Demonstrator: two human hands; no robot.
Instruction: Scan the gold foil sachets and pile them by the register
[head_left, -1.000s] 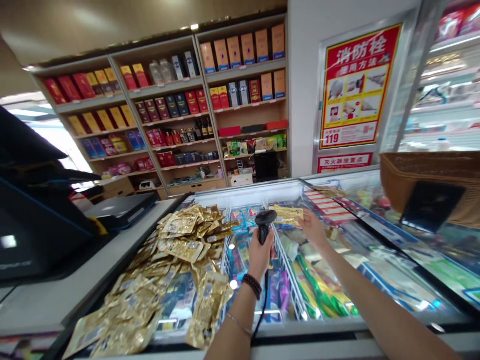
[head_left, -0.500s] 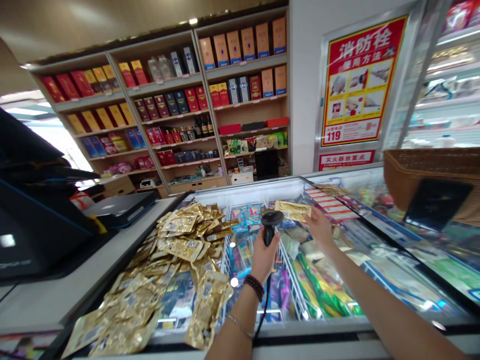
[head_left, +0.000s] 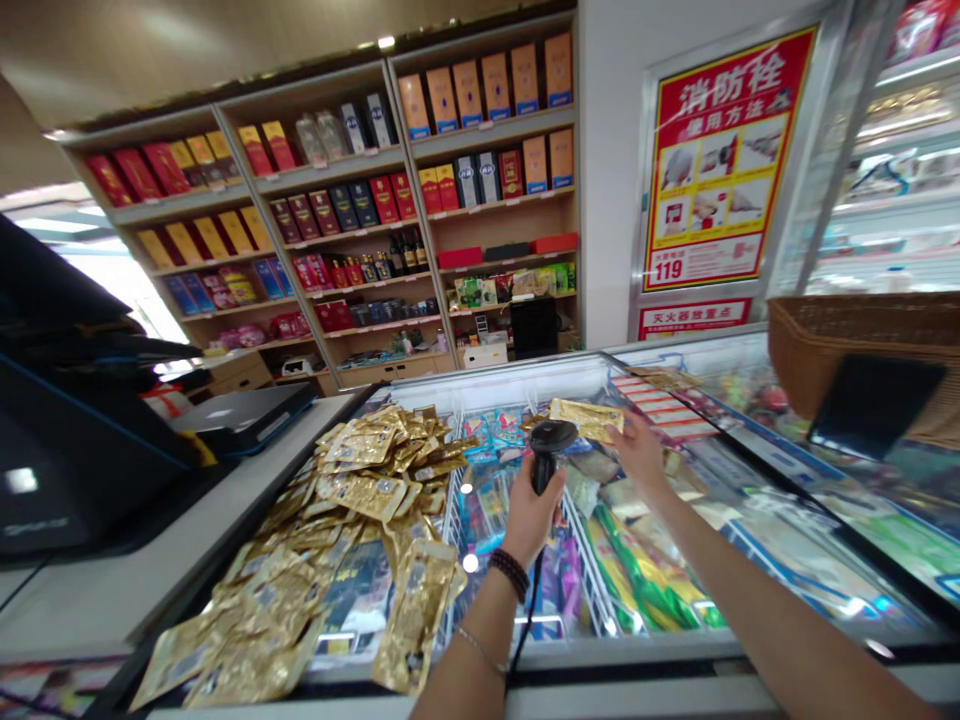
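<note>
My left hand is wrapped round the handle of a black barcode scanner, whose cord trails down past the wrist. The scanner's head points toward a gold foil packet. That packet's right end is pinched in my right hand, a little above the freezer's glass top. To the left, a heap of similar gold foil packets spreads over the glass, and one packet lies at the near edge beside my left forearm.
Under the glass of the chest freezer lie bagged goods in wire baskets. At left stand a black checkout machine and a flat dark device on a counter. A wicker basket sits at right. Shelves of boxes line the back wall.
The scanner and my left hand have shifted slightly to the right, nearer the gold packet. My right hand holds the packet in almost the same place.
</note>
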